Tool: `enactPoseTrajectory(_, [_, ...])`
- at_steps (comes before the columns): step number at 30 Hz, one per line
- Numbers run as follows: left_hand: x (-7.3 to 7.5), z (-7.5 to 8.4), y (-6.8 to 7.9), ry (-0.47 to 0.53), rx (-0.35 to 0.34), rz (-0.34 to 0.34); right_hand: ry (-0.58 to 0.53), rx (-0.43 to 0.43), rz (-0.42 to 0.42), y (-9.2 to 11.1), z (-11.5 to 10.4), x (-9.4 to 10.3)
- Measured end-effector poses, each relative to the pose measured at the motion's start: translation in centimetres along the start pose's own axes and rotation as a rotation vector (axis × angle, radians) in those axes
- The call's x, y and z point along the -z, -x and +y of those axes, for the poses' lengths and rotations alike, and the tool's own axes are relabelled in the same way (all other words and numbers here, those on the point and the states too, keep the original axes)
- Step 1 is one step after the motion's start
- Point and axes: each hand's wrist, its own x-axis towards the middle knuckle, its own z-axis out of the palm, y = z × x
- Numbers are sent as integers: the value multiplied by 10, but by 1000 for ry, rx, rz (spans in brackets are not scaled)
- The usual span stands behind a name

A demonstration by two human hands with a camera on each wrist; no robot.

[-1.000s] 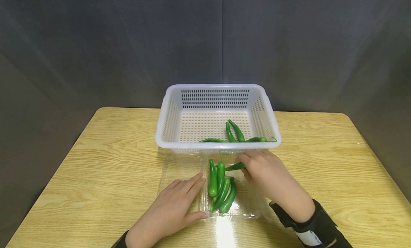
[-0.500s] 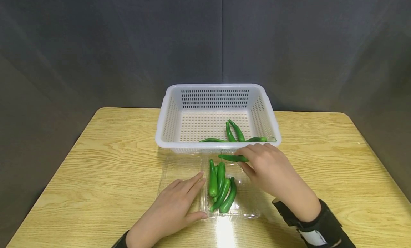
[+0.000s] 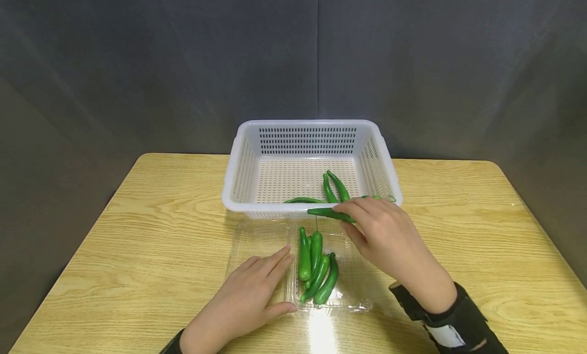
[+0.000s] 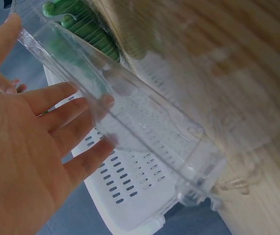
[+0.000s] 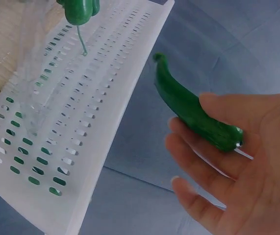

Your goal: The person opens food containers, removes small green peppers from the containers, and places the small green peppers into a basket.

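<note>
My right hand pinches a green chili pepper between thumb and fingers, held level over the near rim of the white basket in the head view. My left hand lies with its fingers extended on the lid half of a clear plastic clamshell box; the left wrist view shows the fingertips against the clear wall. Several green peppers lie in the box's right half, most of them lengthwise. More peppers rest in the white perforated basket, partly hidden behind its front wall.
The basket stands directly behind the clear box on a wooden table. A dark grey curtain hangs beyond the table's far edge. Black bands circle the wrists.
My right hand has lifted the pepper up and away from the clear box, to the basket's front rim. My left hand and the peppers in the box have stayed put.
</note>
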Motion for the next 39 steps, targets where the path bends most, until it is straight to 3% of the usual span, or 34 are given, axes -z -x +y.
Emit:
enactPoseTrajectory(11, [0, 0, 0, 6, -2, 3, 22, -30, 62, 0, 7, -3])
enactPoseTrajectory(39, [-1, 0, 1, -4, 2, 0, 38, -211, 108, 2, 24, -9])
